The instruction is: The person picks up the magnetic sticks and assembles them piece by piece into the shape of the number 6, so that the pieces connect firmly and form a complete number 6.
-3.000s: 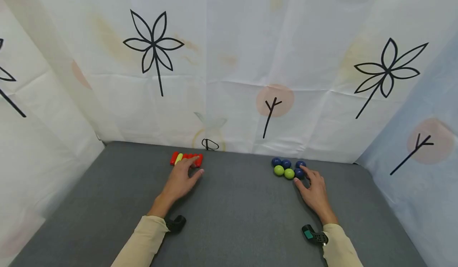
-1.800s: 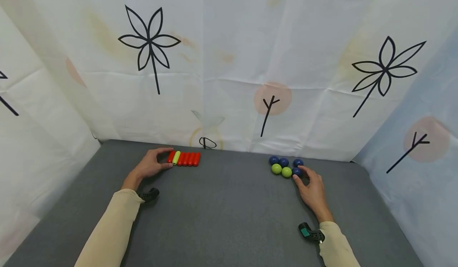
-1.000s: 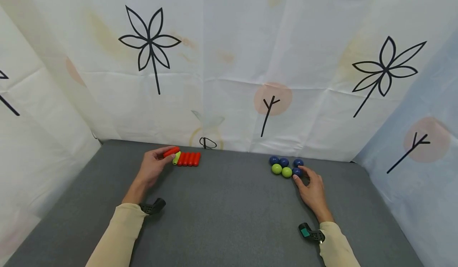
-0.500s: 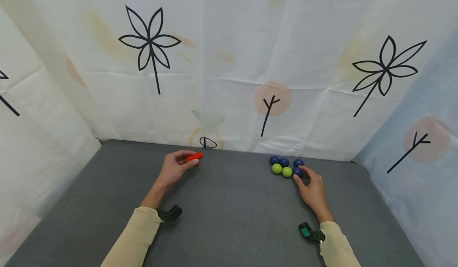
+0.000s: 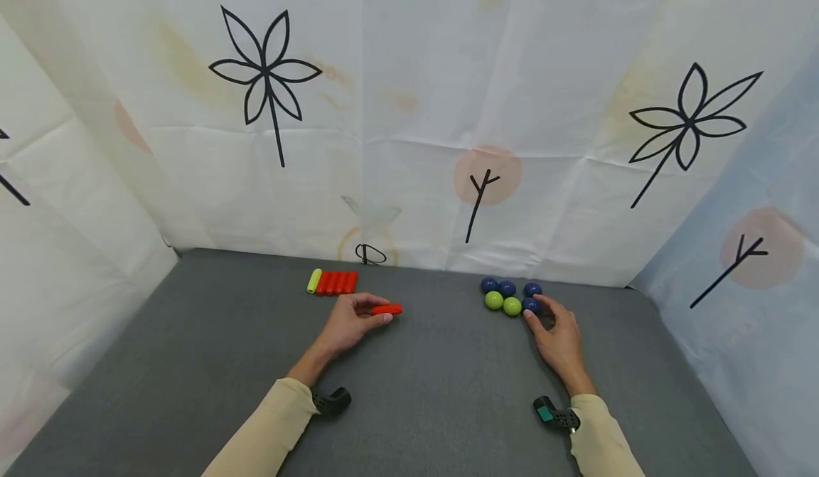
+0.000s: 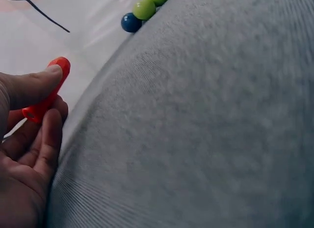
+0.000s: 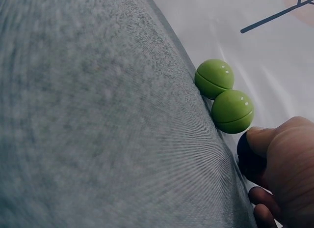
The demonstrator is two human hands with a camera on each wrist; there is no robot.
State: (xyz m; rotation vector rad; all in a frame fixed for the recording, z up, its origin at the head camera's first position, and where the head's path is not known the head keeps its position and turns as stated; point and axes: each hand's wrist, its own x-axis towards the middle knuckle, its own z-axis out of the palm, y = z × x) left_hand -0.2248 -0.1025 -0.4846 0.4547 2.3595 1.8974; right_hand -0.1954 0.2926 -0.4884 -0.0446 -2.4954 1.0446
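My left hand (image 5: 348,322) pinches a red rod-shaped piece (image 5: 389,309) between thumb and fingers, out in front of a row of similar pieces. In the left wrist view the red piece (image 6: 43,105) slants past the thumb, with a hole in its near end. That row holds several red rods (image 5: 337,283) side by side, with a yellow-green rod (image 5: 314,281) at its left end. Over on the right, my right hand (image 5: 560,345) has its thumb and fingers around a dark blue ball (image 5: 530,306). Two green balls (image 7: 232,111) sit close by that thumb.
Three more dark blue balls (image 5: 489,286) lie behind the green ones and the held ball. The grey table (image 5: 422,392) ends at a white printed curtain (image 5: 422,200) along the back and sides.
The left hand moved to the row's left end, took the red rod there, lifted it and carried it right and nearer. The right hand stays at its ball.
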